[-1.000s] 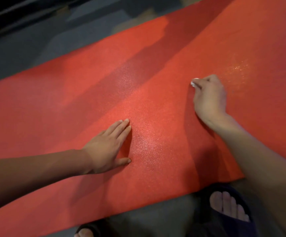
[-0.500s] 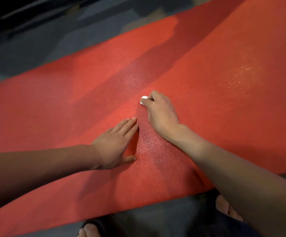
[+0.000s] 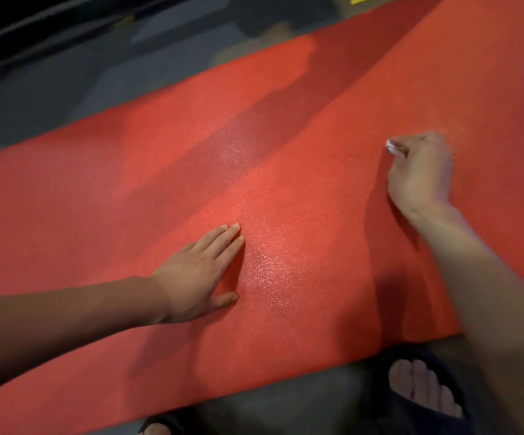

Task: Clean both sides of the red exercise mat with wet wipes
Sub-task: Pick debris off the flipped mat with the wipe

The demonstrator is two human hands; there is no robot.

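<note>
- Looking down from the head view: the red exercise mat (image 3: 160, 171) lies flat on a grey floor (image 3: 50, 89) and fills most of the shot, running from lower left up to the upper right.
- The right hand (image 3: 419, 171) sits out on the right part of the mat with its fingers (image 3: 411, 144) curled round a scrunched white wet wipe (image 3: 390, 147). Only a small bit of the wipe pokes out at the knuckles, pressed down on the mat.
- The left hand (image 3: 196, 274) lies palm down near the middle of the mat, well apart from the right. Its fingers (image 3: 229, 238) are straight and pressed together, thumb stuck out to the side, so I'd say it's just pinning the mat down.
- Progress: there's a sparkly wet-looking sheen just beside the left hand and another streak further up, so I'd guess the middle of this side has had a wipe. The far left end looks dry and matte.
- What's left, as far as I can judge: finish this face, then flip it and do the underside. Not even halfway, I reckon.
- Two feet in dark slippers (image 3: 423, 390) sit at the near edge of the mat.
</note>
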